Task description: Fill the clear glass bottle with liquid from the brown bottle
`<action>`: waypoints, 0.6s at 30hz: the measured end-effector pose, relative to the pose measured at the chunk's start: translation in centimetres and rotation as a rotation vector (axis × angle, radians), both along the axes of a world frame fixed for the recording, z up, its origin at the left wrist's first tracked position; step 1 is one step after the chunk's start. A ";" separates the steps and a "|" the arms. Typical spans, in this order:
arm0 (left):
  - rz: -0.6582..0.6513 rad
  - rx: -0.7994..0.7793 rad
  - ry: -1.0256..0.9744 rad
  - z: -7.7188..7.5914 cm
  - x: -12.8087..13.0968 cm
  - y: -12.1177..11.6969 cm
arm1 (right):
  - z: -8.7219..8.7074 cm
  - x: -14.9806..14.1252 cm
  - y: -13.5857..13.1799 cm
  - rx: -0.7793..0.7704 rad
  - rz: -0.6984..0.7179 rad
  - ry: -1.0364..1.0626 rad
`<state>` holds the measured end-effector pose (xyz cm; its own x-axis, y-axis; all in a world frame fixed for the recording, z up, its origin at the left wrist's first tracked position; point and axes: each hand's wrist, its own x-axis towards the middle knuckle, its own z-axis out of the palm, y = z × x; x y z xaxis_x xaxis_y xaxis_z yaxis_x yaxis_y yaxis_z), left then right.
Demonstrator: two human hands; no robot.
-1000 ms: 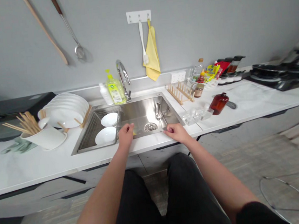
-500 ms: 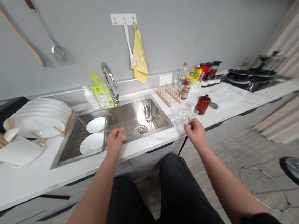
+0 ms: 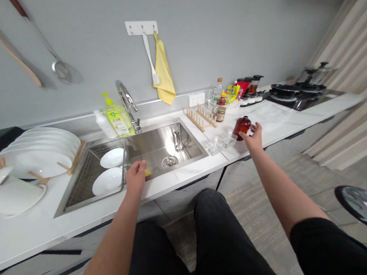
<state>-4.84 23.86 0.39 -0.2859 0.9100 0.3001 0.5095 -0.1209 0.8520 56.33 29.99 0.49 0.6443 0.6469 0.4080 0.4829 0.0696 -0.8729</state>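
Observation:
My left hand (image 3: 135, 175) is over the front edge of the metal sink (image 3: 190, 157), fingers curled toward the thumb; whatever is inside them, if anything, is hidden. Just right of it, a small yellow thing (image 3: 148, 172) shows low in the basin. My right hand (image 3: 254, 139) reaches to an amber bottle (image 3: 241, 127) with a narrow neck, standing on the counter right of the sink. Its thumb and fingers are spread at the bottle's near right side; whether they touch it I cannot tell. Clear, glass-like pieces (image 3: 216, 144) sit left of the bottle.
Two white bowls (image 3: 108, 181) lie in the wire basket at the sink's left. White plates (image 3: 36, 154) stand in a rack beyond. Behind the sink are the faucet (image 3: 126, 97) and a green soap bottle (image 3: 117, 118). A wooden rack (image 3: 201, 117) and jar (image 3: 220, 114) stand behind the amber bottle.
My right hand has moved right, from the sink's front edge past the clear pieces to the amber bottle, its fingers opening. My left hand stays by the sink edge. The view has turned right.

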 end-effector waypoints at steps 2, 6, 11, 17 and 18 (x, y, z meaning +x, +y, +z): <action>0.006 0.001 -0.004 0.0 0.0 0.0 | -0.1 0.6 1.3 -0.012 0.025 -0.005; 0.010 0.009 -0.009 0.2 0.1 -0.1 | -0.2 1.3 2.8 -0.069 0.037 -0.002; 0.004 0.020 -0.012 0.3 0.1 -0.1 | 1.1 1.5 0.7 -0.014 -0.070 -0.079; 0.004 0.021 -0.021 0.0 0.0 0.0 | 3.5 -1.3 -7.2 0.221 0.027 -0.118; 0.004 0.020 -0.024 -0.1 0.0 0.1 | 3.8 -2.4 -8.4 0.219 0.094 -0.116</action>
